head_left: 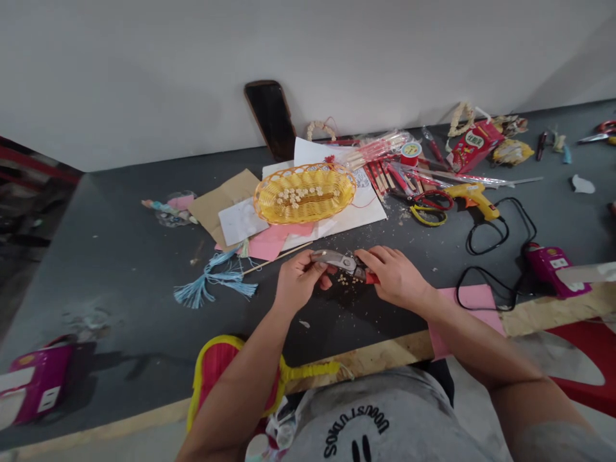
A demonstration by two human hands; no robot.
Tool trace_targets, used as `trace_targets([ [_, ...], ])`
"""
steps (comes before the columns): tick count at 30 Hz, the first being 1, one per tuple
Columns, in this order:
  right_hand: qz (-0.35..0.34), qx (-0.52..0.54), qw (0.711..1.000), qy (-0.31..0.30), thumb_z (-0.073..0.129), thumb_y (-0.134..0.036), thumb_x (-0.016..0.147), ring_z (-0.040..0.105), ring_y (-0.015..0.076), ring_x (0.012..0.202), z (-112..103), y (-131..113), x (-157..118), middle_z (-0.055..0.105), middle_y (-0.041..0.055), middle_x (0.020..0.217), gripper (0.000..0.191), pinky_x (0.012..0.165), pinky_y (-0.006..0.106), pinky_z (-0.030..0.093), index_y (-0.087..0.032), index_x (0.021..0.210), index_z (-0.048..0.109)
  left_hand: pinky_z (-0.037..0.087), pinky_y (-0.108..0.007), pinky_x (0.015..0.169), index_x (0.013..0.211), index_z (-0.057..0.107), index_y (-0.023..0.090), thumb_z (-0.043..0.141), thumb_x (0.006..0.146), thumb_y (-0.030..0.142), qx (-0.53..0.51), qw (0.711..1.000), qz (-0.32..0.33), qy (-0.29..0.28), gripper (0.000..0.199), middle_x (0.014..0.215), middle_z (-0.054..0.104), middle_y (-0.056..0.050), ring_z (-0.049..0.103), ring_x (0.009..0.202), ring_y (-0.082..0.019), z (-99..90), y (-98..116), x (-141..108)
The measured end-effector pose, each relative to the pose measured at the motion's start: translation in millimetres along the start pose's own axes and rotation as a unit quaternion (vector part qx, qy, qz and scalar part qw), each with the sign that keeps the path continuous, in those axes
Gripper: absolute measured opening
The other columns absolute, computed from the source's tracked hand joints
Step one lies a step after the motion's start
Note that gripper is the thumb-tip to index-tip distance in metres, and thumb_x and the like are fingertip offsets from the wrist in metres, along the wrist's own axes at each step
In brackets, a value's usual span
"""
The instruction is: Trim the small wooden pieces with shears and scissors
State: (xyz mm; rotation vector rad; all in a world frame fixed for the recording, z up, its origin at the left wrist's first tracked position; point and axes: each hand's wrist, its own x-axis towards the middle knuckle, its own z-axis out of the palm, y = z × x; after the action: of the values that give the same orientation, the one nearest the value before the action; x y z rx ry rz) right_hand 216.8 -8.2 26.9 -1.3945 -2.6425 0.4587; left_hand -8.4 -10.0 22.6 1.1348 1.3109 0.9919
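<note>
My right hand (402, 279) is closed around the red handles of a pair of pruning shears (342, 261), whose grey metal head points left. At the blade end, the fingers of my left hand (297, 282) are pinched together. A tiny pale bit shows on the blade there; what the fingertips hold is mostly hidden. Small cream pieces (349, 280) and crumbs lie on the dark table below the shears. Beyond my hands stands a yellow woven basket (308, 215) with several small cream pieces in it. A thin wooden stick (276, 258) lies beside my left hand.
Blue tassels (212, 282) and pink paper lie to the left. Rightward are scissors (428, 216), a yellow glue gun (474, 199) with a black cord, and a purple box (558, 269). A phone (272, 115) leans on the wall. A red-and-yellow bag (216, 359) hangs at the front edge.
</note>
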Motion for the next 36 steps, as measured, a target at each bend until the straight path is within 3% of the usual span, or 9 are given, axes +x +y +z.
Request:
trace_targets([
  [8, 0.015, 0.007, 1.000, -0.006, 0.046, -0.013, 0.089, 0.059, 0.0231, 0.100, 2, -2, -1, 0.063, 0.0101, 0.112, 0.045, 0.088, 0.034, 0.045, -0.018, 0.133, 0.051, 0.050, -0.022, 0.043, 0.080, 0.066, 0.015, 0.069, 0.079, 0.038, 0.000, 1.000, -0.006, 0.006, 0.023, 0.066, 0.072, -0.003, 0.061, 0.044, -0.012, 0.8, -4, 0],
  [13, -0.002, 0.020, 1.000, -0.003, 0.047, -0.013, 0.087, 0.059, 0.0240, 0.103, -1, -1, -1, 0.063, 0.0102, 0.115, 0.048, 0.090, 0.035, 0.046, -0.017, 0.135, 0.050, 0.050, -0.021, 0.044, 0.077, 0.066, 0.015, 0.068, 0.078, 0.037, 0.031, 0.999, 0.019, 0.014, 0.022, 0.067, 0.073, -0.003, 0.061, 0.044, -0.011, -0.2, 0, -1],
  [20, 0.021, -0.025, 0.999, 0.004, 0.050, -0.017, 0.088, 0.057, 0.0271, 0.110, 1, -4, 1, 0.061, 0.0122, 0.128, 0.058, 0.088, 0.039, 0.044, -0.019, 0.146, 0.043, 0.052, -0.021, 0.046, 0.079, 0.064, 0.015, 0.071, 0.076, 0.036, -0.013, 0.998, 0.017, 0.056, 0.022, 0.069, 0.072, -0.002, 0.063, 0.046, -0.011, 1.4, -3, 3],
  [28, -0.008, -0.029, 0.999, -0.010, 0.048, -0.017, 0.089, 0.056, 0.0281, 0.110, -5, -1, 0, 0.061, 0.0126, 0.130, 0.060, 0.089, 0.041, 0.044, -0.018, 0.148, 0.041, 0.048, -0.023, 0.041, 0.068, 0.059, 0.016, 0.074, 0.071, 0.035, -0.085, 0.996, -0.016, -0.016, 0.025, 0.063, 0.071, -0.003, 0.057, 0.040, -0.011, -3.3, 2, 2],
  [36, -0.050, 0.000, 0.999, 0.006, 0.049, -0.010, 0.084, 0.057, 0.0267, 0.109, -2, 6, -1, 0.062, 0.0118, 0.127, 0.062, 0.092, 0.040, 0.046, -0.018, 0.145, 0.045, 0.035, -0.019, 0.028, 0.064, 0.052, 0.018, 0.087, 0.056, 0.042, -0.185, 0.968, -0.125, -0.115, 0.044, 0.052, 0.067, -0.001, 0.049, 0.028, -0.009, -12.4, 6, 4],
])
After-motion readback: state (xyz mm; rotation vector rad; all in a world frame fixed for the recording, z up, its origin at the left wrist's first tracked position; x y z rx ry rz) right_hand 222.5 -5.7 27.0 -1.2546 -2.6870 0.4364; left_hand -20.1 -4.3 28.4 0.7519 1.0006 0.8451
